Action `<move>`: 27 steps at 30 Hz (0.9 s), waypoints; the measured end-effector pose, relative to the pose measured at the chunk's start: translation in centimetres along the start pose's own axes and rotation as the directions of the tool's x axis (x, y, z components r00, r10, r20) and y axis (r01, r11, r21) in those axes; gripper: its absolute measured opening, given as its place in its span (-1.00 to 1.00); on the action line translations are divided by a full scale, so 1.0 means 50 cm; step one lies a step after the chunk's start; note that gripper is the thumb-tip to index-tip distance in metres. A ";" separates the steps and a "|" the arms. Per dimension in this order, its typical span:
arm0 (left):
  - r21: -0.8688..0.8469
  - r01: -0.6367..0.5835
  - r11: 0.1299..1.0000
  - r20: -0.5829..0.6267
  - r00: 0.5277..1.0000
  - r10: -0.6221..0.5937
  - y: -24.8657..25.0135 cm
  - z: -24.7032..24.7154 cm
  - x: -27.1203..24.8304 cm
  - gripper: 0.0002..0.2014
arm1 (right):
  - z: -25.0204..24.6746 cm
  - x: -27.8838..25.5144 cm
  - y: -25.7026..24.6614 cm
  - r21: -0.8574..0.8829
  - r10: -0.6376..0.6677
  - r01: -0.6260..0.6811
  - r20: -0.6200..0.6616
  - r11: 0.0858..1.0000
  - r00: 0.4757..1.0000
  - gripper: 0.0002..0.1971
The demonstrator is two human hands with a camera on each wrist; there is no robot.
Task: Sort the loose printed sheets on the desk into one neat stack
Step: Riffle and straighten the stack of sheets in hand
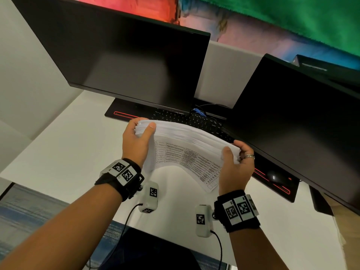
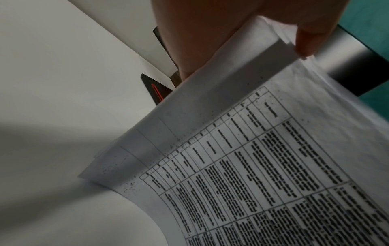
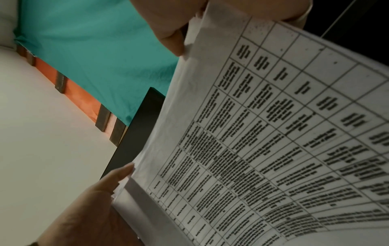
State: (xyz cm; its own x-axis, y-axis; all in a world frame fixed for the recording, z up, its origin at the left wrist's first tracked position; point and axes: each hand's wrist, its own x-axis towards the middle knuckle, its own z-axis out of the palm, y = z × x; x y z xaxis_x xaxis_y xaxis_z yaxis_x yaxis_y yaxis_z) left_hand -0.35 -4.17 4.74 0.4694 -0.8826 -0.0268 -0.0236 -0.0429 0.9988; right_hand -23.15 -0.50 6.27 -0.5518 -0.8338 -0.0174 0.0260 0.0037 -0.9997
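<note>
A thick stack of printed sheets (image 1: 187,149) with table text hangs above the white desk (image 1: 68,152), bowed between my two hands. My left hand (image 1: 139,131) grips its left end, thumb on the near face and fingers behind. My right hand (image 1: 234,155), a ring on one finger, grips the right end the same way. The near sheet curls down toward the desk. In the left wrist view the printed stack (image 2: 242,166) fills the right side, with my left thumb tip (image 2: 305,43) at its top edge. The right wrist view shows the printed table (image 3: 273,141) and my left hand (image 3: 101,204) at the far end.
Two dark monitors (image 1: 124,61) (image 1: 300,114) stand close behind the sheets, with a black keyboard (image 1: 187,118) under them. A black mouse (image 1: 274,177) lies on a red-trimmed mat (image 1: 280,189) at the right. Bare desk lies to the left and in front.
</note>
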 end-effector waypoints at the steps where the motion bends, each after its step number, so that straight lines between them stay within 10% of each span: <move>1: 0.004 -0.004 1.000 0.001 1.000 0.004 0.000 0.000 0.001 -0.79 | 0.002 0.000 0.000 -0.007 0.003 -0.003 -0.002 1.000 1.000 -0.73; 27: -0.017 -0.031 0.999 -0.031 0.999 0.031 0.009 0.008 0.006 -0.77 | 0.010 0.006 0.016 -0.026 -0.028 0.024 -0.128 0.999 0.991 -0.82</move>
State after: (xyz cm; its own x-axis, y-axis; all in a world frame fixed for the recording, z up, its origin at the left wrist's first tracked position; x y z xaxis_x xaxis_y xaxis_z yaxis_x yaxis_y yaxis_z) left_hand -0.59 -4.64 5.18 0.4955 -0.8686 0.0051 -0.0234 -0.0075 0.9997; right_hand -22.87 -1.00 5.48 -0.6546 -0.7559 0.0077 -0.0090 -0.0024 -1.0000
